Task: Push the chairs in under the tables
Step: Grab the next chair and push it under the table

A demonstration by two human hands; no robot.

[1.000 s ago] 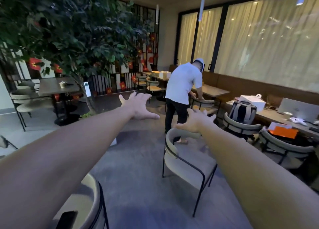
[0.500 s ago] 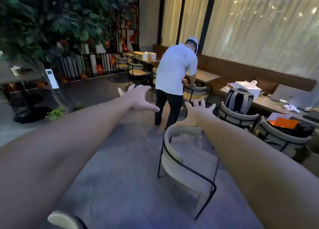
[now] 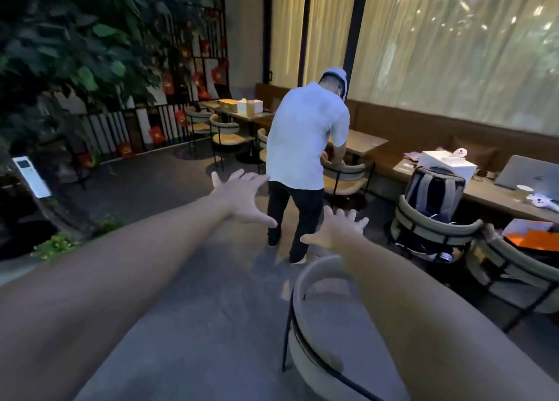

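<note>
**Head view.** Your left hand (image 3: 242,199), at centre frame, is spread wide in the air and holds nothing, as it was a second ago. Your right hand (image 3: 335,229), just right of centre, is also splayed and empty. Half a second ago its palm lay on the top rail of the free chair (image 3: 332,325). It now reaches past that rail, with the forearm crossing above it; whether the forearm touches the rail cannot be told. The free chair stands at lower centre on open floor, well apart from the long table (image 3: 484,194) at right. At upper centre, another person (image 3: 305,140) bends over a further chair (image 3: 344,175). You appear to have lost your hold on the rail and the chair is not yet pushed in, so you will probably need to take the rail again.
</note>
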